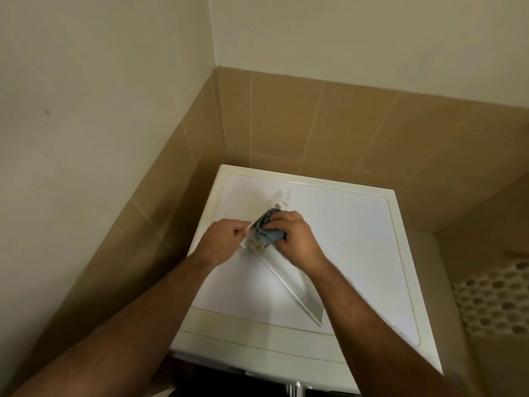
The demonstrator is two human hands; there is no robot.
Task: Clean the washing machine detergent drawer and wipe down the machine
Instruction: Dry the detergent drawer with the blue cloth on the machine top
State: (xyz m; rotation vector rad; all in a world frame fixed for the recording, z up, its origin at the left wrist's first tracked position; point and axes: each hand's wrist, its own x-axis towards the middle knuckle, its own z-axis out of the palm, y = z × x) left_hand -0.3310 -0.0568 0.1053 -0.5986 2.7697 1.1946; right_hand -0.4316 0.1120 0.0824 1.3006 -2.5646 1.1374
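The white detergent drawer [297, 287] lies diagonally on top of the white washing machine [357, 253], its front panel toward the near right. My left hand [221, 237] grips the drawer's left side wall. My right hand [294, 239] holds a blue cloth [273, 237] and presses it into the drawer's compartments, which look dark with grime. Most of the cloth is hidden under my fingers.
The machine stands in a corner with tan tiled walls [315, 130] behind it and on the left. A white perforated basket [495, 299] sits low at the right. The dark drawer opening [229, 376] shows at the machine's front, near the bottom edge.
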